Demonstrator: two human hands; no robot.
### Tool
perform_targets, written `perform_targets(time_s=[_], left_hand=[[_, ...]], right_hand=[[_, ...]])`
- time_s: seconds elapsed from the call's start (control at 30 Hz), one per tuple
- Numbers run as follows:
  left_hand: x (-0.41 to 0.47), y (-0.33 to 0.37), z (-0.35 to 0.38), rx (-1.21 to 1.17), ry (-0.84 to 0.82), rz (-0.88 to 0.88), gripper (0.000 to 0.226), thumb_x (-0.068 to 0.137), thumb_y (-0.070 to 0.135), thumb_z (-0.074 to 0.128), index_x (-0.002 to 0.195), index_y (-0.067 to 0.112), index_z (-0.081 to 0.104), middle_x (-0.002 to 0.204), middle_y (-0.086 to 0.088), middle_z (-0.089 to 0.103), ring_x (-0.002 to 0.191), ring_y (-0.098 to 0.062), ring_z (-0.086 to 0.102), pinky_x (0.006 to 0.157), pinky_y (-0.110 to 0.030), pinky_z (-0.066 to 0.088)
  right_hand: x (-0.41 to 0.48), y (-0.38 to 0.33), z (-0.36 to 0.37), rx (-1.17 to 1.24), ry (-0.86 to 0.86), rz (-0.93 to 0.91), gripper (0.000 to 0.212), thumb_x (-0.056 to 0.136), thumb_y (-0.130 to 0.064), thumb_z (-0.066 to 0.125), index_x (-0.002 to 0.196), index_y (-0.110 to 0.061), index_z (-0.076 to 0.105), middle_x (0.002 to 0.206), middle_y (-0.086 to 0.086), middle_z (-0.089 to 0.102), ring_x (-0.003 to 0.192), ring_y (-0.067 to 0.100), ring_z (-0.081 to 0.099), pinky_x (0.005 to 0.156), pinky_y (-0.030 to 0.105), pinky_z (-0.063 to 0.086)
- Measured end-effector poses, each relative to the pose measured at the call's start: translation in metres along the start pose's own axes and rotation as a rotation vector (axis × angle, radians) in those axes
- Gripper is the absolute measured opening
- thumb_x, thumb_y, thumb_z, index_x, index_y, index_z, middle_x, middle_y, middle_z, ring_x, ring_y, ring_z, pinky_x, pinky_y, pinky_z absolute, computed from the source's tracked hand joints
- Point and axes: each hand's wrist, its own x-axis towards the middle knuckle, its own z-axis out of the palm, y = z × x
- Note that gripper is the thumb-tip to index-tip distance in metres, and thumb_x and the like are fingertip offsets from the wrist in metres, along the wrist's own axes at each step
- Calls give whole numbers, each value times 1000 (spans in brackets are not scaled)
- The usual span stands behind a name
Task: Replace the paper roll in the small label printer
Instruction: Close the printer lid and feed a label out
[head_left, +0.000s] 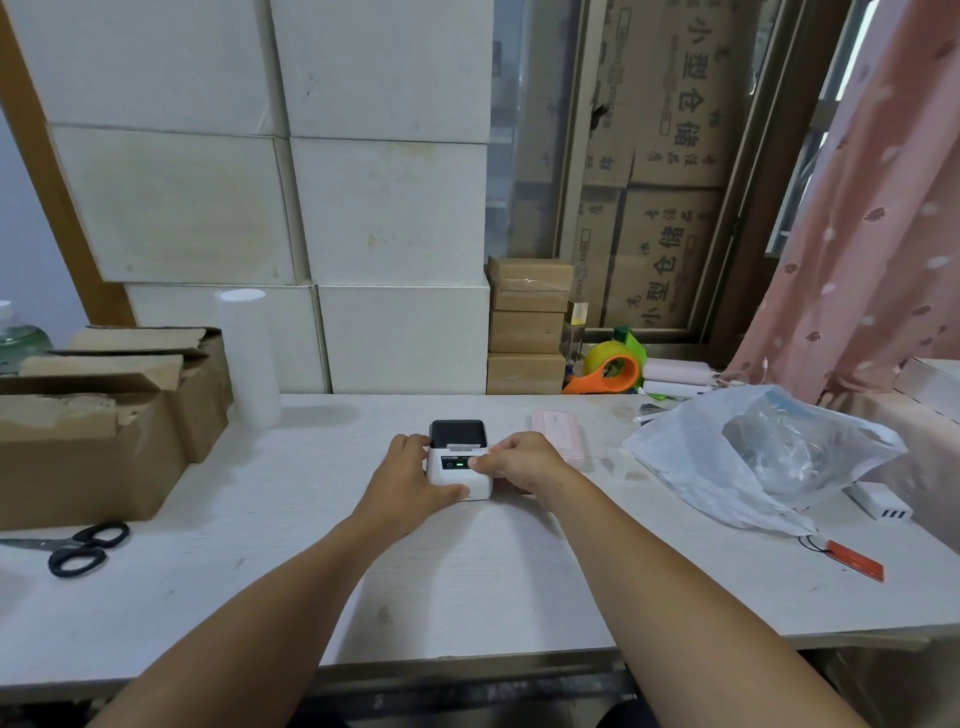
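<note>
Both forearms reaching far over the table (467, 582). Left hand (410, 480) cupped on the label printer (459, 462) mid-table, right hand (522, 460) curled, thumb on its top right. Lid shut, green light on.

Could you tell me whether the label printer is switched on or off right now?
On. A green light glows on the front panel of the label printer, between the left hand and the right hand holding it.

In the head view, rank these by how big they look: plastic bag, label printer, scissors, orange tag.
Largest to smallest as they appear:
1. Plastic bag
2. Scissors
3. Label printer, partly covered by both hands, so its place against the scissors is unsure
4. Orange tag
</note>
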Motion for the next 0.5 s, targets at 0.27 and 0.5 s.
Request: perform_targets(time_s=[0.27, 0.5], left_hand=[[0, 0, 0, -7, 4, 5, 73, 70, 42, 88, 129, 20, 51, 119, 5, 47, 99, -14, 61, 78, -26, 48], [0, -1, 1, -23, 9, 9, 72, 68, 40, 88, 128, 20, 53, 117, 7, 46, 103, -11, 57, 86, -30, 51]], right_hand=[[-1, 1, 0, 13, -2, -6, 33, 84, -29, 88, 107, -11, 73, 98, 3, 73, 80, 14, 65, 66, 28, 50], [3, 4, 4, 47, 10, -24, 31, 76, -28, 92, 93, -13, 72, 98, 5, 76, 88, 21, 69, 90, 37, 57]])
